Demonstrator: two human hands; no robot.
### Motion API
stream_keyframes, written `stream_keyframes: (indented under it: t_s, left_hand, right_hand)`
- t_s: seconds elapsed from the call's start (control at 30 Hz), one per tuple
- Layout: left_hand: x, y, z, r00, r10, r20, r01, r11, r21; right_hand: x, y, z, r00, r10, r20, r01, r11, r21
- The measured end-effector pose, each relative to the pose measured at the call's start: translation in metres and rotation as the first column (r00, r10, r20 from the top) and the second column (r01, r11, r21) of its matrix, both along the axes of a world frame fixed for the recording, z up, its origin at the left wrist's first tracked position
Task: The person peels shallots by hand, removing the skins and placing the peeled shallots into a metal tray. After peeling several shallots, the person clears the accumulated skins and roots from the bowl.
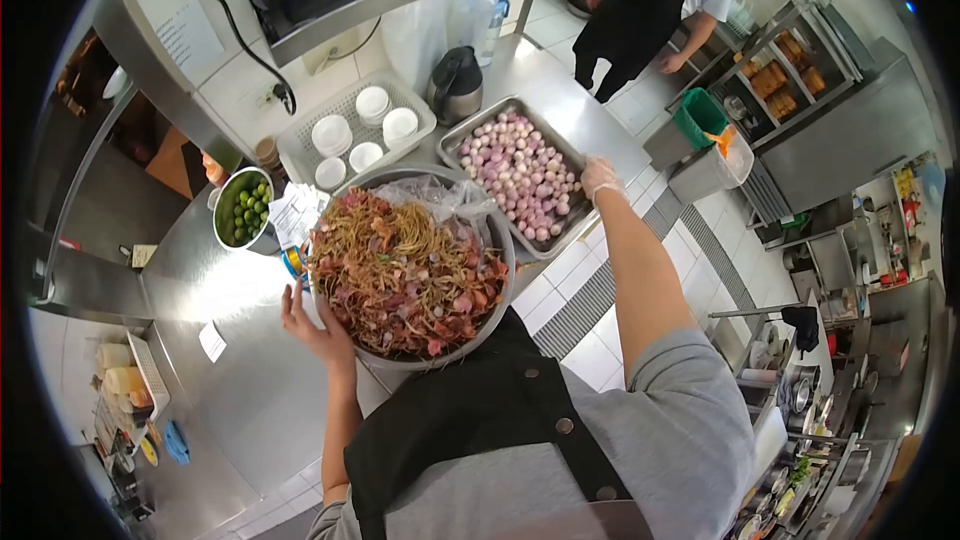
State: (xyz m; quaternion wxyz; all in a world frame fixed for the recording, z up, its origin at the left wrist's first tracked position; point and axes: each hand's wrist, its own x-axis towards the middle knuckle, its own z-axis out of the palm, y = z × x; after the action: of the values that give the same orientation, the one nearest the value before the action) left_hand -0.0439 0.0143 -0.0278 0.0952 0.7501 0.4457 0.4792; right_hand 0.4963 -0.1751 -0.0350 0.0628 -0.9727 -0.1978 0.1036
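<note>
Basin [484, 330] of dry onion peel [400, 275] is seen approx. ctr; tray [576, 224] of peeled onions [515, 172] is set at its 1–2 o'clock. L hand [320, 328] is held at basin's 8 o'clock, fingers spread; gloved R hand [602, 180] is placed at tray's 3 o'clock, grip can't be told.

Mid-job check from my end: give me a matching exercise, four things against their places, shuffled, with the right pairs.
Things:
1. Peeled shallots
2. Limes
3. Right hand
4. Dry peelings

Places:
A. At the outer end of the rectangular metal tray
B. Heaped in the large round bowl
C. Spread inside the rectangular metal tray
D. In the small round container

Pairs: 1-C, 2-D, 3-A, 4-B
</note>
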Motion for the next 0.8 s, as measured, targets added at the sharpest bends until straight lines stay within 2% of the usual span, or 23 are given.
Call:
stream_keyframes:
  t_s: [0.07, 0.1, 0.13, 0.2, 0.23, 0.27, 0.33, 0.37, 0.4, 0.47, 0.5, 0.53, 0.57, 0.6, 0.63, 0.67, 0.7, 0.73, 0.77, 0.8]
  left_hand:
    - [-0.015, 0.015, -0.027, 0.998, 0.066, -0.018, -0.068, 0.99, -0.125]
    - [-0.02, 0.02, -0.038, 0.998, 0.061, -0.009, -0.061, 0.985, -0.163]
    - [-0.018, 0.02, -0.037, 0.998, 0.066, -0.005, -0.066, 0.984, -0.165]
    - [-0.02, 0.015, -0.025, 0.999, 0.044, -0.019, -0.047, 0.948, -0.314]
    - [-0.019, 0.012, -0.016, 1.0, 0.015, -0.023, -0.022, 0.958, -0.287]
    - [-0.018, 0.009, -0.013, 0.999, 0.025, -0.028, -0.032, 0.956, -0.291]
    - [-0.016, 0.008, -0.009, 1.0, -0.025, -0.01, 0.022, 0.972, -0.234]
    - [-0.017, 0.008, -0.016, 1.0, -0.01, 0.005, 0.011, 0.958, -0.287]
    - [-0.017, 0.008, -0.021, 1.0, -0.006, 0.01, 0.009, 0.959, -0.284]
    - [-0.02, 0.009, -0.035, 0.988, 0.007, 0.152, 0.066, 0.879, -0.473]
    - [-0.02, 0.012, -0.043, 0.984, 0.008, 0.179, 0.067, 0.911, -0.407]
    - [-0.02, 0.013, -0.04, 0.983, 0.018, 0.18, 0.058, 0.912, -0.407]
    - [-0.021, 0.015, -0.035, 0.97, -0.025, 0.242, 0.139, 0.874, -0.466]
    - [-0.025, 0.015, -0.029, 0.951, -0.06, 0.303, 0.218, 0.827, -0.519]
    - [-0.023, 0.012, -0.018, 0.965, -0.079, 0.25, 0.193, 0.861, -0.471]
    - [-0.021, 0.008, -0.011, 0.968, -0.064, 0.243, 0.178, 0.859, -0.48]
    - [-0.021, 0.005, -0.005, 0.968, -0.066, 0.242, 0.186, 0.838, -0.514]
    - [-0.023, 0.004, -0.003, 0.969, -0.068, 0.237, 0.192, 0.814, -0.549]
    - [-0.025, 0.006, -0.012, 0.969, -0.083, 0.232, 0.192, 0.845, -0.5]
    - [-0.033, 0.006, -0.02, 0.976, -0.07, 0.207, 0.17, 0.836, -0.521]
  right_hand:
    - [-0.004, 0.002, 0.005, 0.995, 0.084, -0.05, -0.086, 0.995, -0.05]
    - [-0.016, 0.001, 0.016, 0.991, 0.132, 0.003, -0.132, 0.99, 0.046]
    - [0.006, 0.007, -0.003, 0.991, 0.137, 0.006, -0.137, 0.99, 0.044]
    - [0.065, 0.028, -0.065, 0.97, 0.244, 0.001, -0.241, 0.96, -0.144]
    - [0.059, 0.038, -0.039, 0.907, 0.42, 0.004, -0.406, 0.878, -0.253]
    - [0.04, 0.048, -0.009, 0.903, 0.429, -0.001, -0.415, 0.874, -0.254]
    - [0.001, 0.073, 0.051, 0.94, 0.34, -0.019, -0.335, 0.913, -0.23]
    - [-0.021, 0.073, 0.069, 0.948, 0.305, -0.092, -0.314, 0.943, -0.11]
    - [-0.045, 0.089, 0.089, 0.946, 0.266, -0.188, -0.313, 0.899, -0.306]
    - [-0.071, 0.087, 0.081, 0.851, 0.394, -0.347, -0.494, 0.824, -0.277]
    - [-0.069, 0.086, 0.063, 0.849, 0.397, -0.35, -0.499, 0.821, -0.278]
    - [-0.06, 0.087, 0.037, 0.819, 0.472, -0.327, -0.565, 0.764, -0.313]
    - [-0.059, 0.091, 0.032, 0.779, 0.548, -0.305, -0.627, 0.697, -0.349]
    - [-0.056, 0.091, 0.027, 0.769, 0.559, -0.31, -0.639, 0.684, -0.351]
    - [-0.062, 0.087, 0.032, 0.85, 0.442, -0.286, -0.499, 0.849, -0.174]
    - [-0.067, 0.082, 0.034, 0.906, 0.305, -0.294, -0.316, 0.949, 0.011]
    - [-0.063, 0.077, 0.018, 0.897, 0.374, -0.235, -0.368, 0.927, 0.073]
    - [-0.061, 0.077, 0.012, 0.888, 0.384, -0.253, -0.379, 0.923, 0.07]
    - [-0.058, 0.079, 0.006, 0.856, 0.452, -0.25, -0.473, 0.88, -0.028]
    - [-0.06, 0.072, -0.007, 0.815, 0.517, -0.263, -0.56, 0.819, -0.126]
